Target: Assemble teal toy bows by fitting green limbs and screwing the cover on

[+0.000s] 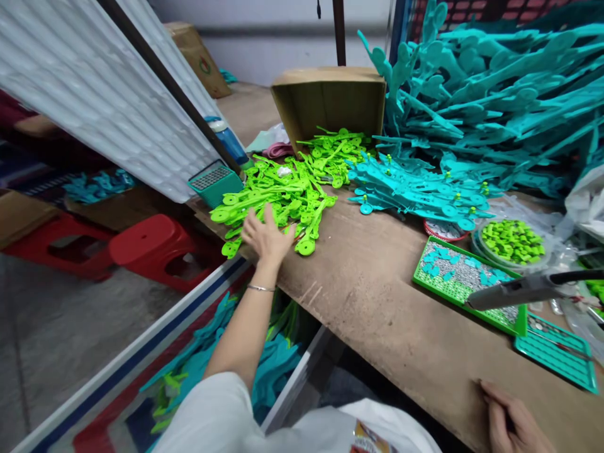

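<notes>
My left hand (pixel 268 238) reaches over a pile of lime-green plastic parts (pixel 283 189) with long stems and round discs. Its fingers are spread above the near side of the pile, and nothing shows gripped in them. At the lower right, my right hand (pixel 512 418) rests at the table's near edge, partly cut off by the frame. Its index finger and thumb are apart, with no object visible between them. Stacked turquoise plastic parts (pixel 415 189) with small green pegs lie to the right of the green pile.
A cardboard box (pixel 330 104) lies on its side behind the pile. On the right are a large turquoise heap (pixel 495 94), a green tray (pixel 465 283) of small metal pieces, a tub of green caps (pixel 512 242) and a grey power tool (pixel 519 292). Red stools (pixel 146 242) stand left.
</notes>
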Demonstrator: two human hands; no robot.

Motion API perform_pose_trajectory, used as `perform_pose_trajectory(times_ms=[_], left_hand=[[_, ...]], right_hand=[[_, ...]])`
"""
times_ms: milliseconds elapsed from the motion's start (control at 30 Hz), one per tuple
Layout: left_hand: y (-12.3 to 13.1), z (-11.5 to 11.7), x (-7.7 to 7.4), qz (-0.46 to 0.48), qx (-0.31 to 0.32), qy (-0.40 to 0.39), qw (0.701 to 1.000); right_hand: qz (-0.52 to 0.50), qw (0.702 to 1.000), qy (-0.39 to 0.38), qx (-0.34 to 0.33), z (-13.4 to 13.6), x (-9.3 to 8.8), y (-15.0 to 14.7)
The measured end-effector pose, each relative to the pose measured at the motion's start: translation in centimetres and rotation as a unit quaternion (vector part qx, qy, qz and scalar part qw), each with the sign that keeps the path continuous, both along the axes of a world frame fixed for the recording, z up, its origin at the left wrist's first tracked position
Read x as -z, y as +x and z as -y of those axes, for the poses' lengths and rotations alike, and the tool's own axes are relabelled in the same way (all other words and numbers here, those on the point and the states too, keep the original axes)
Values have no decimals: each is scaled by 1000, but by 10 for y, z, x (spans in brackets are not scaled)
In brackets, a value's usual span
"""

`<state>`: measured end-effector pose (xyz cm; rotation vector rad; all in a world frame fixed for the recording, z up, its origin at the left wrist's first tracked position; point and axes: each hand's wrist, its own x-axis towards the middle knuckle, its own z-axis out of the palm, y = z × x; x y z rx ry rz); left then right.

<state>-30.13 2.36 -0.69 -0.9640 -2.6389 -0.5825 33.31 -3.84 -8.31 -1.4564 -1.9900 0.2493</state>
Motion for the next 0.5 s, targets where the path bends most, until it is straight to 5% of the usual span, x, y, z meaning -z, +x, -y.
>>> perform_pose_trajectory(times_ms=[67, 167, 500], left_hand=[[-19, 17, 8, 52, -88, -29, 994], [-44, 28, 22, 110, -125, -52, 985], [-73, 9, 14, 62, -77, -121, 988]], right_hand=[[10, 1000, 10, -17, 0, 8, 7], [16, 999, 18, -33, 0, 15, 12], [1, 999, 6, -32, 4, 7, 2]])
